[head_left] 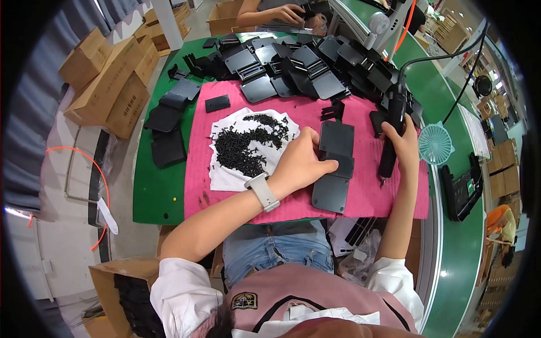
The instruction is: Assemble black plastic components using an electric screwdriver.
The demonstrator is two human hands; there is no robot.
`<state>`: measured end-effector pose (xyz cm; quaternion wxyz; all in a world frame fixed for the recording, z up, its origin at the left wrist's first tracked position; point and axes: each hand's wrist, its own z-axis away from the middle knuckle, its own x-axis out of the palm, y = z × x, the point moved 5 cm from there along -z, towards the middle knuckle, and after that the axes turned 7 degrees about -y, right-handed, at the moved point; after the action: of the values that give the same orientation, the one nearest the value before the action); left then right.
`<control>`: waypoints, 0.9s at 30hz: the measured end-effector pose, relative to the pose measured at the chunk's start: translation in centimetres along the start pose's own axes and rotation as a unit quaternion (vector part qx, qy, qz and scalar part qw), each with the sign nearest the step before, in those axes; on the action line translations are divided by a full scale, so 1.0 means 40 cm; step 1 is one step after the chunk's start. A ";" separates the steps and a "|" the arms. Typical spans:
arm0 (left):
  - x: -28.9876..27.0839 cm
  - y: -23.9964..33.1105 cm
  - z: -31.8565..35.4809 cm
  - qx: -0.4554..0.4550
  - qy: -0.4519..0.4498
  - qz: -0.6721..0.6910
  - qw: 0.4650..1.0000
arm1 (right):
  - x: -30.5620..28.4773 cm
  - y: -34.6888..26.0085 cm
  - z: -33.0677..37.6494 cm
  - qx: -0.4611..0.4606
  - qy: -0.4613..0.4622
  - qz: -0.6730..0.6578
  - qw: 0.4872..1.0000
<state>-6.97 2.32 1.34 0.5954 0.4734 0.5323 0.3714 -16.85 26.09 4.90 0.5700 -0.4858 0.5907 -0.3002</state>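
My left hand (pixel 301 160) grips the left side of a black plastic bracket (pixel 332 191), its thumb on the narrow middle section. That bracket has a flat plate at each end and lies on the pink mat (pixel 360 203). Held upright in my right hand (pixel 404 138) is a black electric screwdriver (pixel 389 155), fingers wrapped around its body. Its bit points down, just right of the bracket and apart from it. Left of my left hand, many small black screws (pixel 234 149) lie heaped on a white cloth (pixel 225 183).
Black plastic parts (pixel 259 62) pile along the far side of the green table (pixel 155 194), with more stacked at the left (pixel 169 121). A small black block (pixel 217 103) lies beyond the cloth. A pale green fan cover (pixel 436 143) stands at right. Another person's hands (pixel 293 12) work across the table.
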 end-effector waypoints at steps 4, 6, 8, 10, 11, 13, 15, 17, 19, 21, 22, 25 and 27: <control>-0.104 0.035 0.141 0.047 0.044 0.270 0.961 | 0.020 -0.010 -0.011 -0.048 0.091 0.331 0.938; -0.242 0.036 0.278 0.018 0.169 0.284 0.944 | 0.022 -0.032 0.009 -0.022 0.118 0.463 0.878; -0.396 -0.044 0.501 0.066 0.505 0.219 0.832 | 0.022 -0.066 0.024 -0.035 0.139 0.533 0.834; -0.576 -0.169 0.795 0.064 0.598 0.217 0.769 | 0.025 -0.105 0.027 -0.092 0.158 0.561 0.807; -0.650 -0.233 0.982 0.045 0.654 0.176 0.735 | 0.044 -0.134 0.025 -0.124 0.153 0.556 0.808; -0.722 -0.314 1.304 0.040 0.665 0.221 0.712 | 0.091 -0.181 0.013 -0.214 0.128 0.532 0.809; -0.740 -0.398 1.605 -0.027 0.801 0.173 0.572 | 0.148 -0.209 -0.015 -0.253 0.045 0.484 0.837; -0.728 -0.501 1.914 -0.050 0.832 0.176 0.524 | 0.215 -0.211 -0.049 -0.279 -0.046 0.403 0.870; -0.652 -0.581 1.913 -0.009 0.860 0.219 0.461 | 0.286 -0.191 -0.088 -0.285 -0.096 0.416 0.858; -0.556 -0.589 1.999 -0.180 0.872 0.188 0.415 | 0.339 -0.213 -0.105 -0.334 -0.068 0.430 0.836; -0.560 -0.594 2.007 -0.175 0.873 0.188 0.416 | 0.366 -0.201 -0.127 -0.328 -0.076 0.435 0.835; -0.599 -0.638 1.984 -0.116 0.857 0.240 0.442 | 0.417 -0.154 -0.160 -0.338 -0.064 0.450 0.824; -0.651 -0.635 1.813 -0.085 0.833 0.235 0.493 | 0.416 -0.152 -0.163 -0.327 -0.019 0.481 0.813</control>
<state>58.84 -41.52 -16.76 -0.1972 -0.0017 0.6160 0.7627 -19.72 7.43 5.16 0.4600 -0.3036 0.8014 0.2324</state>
